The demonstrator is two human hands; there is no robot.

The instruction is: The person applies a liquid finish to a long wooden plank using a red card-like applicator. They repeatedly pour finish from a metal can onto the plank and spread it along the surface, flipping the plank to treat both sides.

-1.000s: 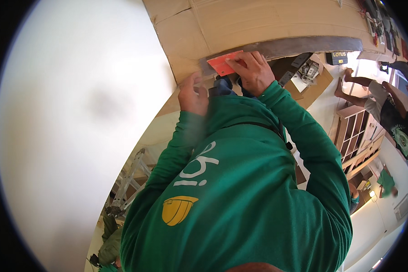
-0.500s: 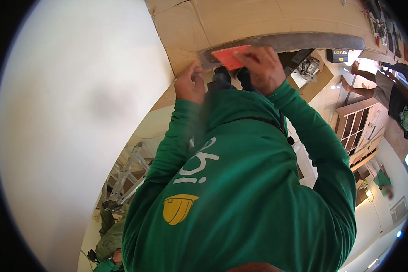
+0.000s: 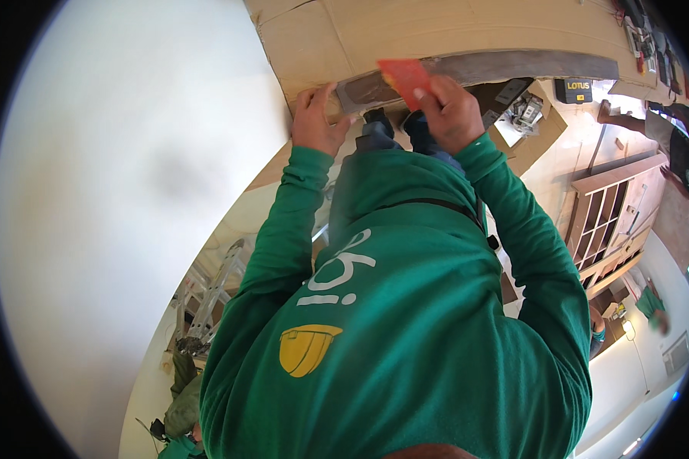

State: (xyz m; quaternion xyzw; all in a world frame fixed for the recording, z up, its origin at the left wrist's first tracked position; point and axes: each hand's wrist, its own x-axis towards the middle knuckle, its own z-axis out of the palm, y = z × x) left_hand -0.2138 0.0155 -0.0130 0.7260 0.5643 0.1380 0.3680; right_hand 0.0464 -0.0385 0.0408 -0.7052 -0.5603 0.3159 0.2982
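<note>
A flat red plastic spreader [image 3: 407, 79] is gripped by my right hand [image 3: 453, 115], between thumb and fingers. Its blade overlaps the curved dark-brown edge strip [image 3: 513, 69] in the view, with a yellowish smear near one corner; whether it touches the strip I cannot tell. At the strip's left end, my left hand [image 3: 318, 122] has its fingers at the edge and its thumb spread apart from them. No held object shows in it.
Brown cardboard [image 3: 436, 27] covers the surface beyond the strip. A white wall [image 3: 130, 191] rises at left. Below right are an open carton [image 3: 540, 126] and a black case [image 3: 574, 90]. A ladder [image 3: 214, 291] stands lower left; another person [image 3: 670, 130] is at far right.
My right hand has tilted the red spreader more upright and raised it over the strip. My left hand has opened from a curl and moved up to the strip's end.
</note>
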